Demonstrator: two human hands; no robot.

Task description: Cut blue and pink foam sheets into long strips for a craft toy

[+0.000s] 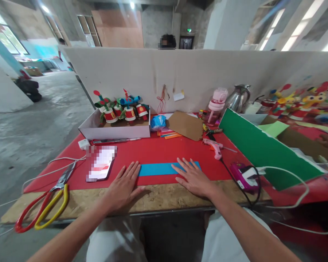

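Observation:
A blue strip of paper [157,170] lies flat across the red table covering [153,151], close to the bare wooden front edge. My left hand [125,187] rests palm down at the strip's left end, fingers stretched out and thumb pointing right. On the strip's right part lies my right hand [191,177], its fingers spread over the blue surface. Neither hand grips anything. To the left of my left hand are a phone [101,163] and big scissors [54,196] with one red and one yellow handle. A pink glue gun [214,147] lies beyond my right hand.
A white box [114,131] with cup figures stands at the back left. Brown cardboard [187,125] and a pink bottle [217,103] are by the partition [120,69]. A green panel [268,153] borders the right side. Cables run from a purple power block [243,178].

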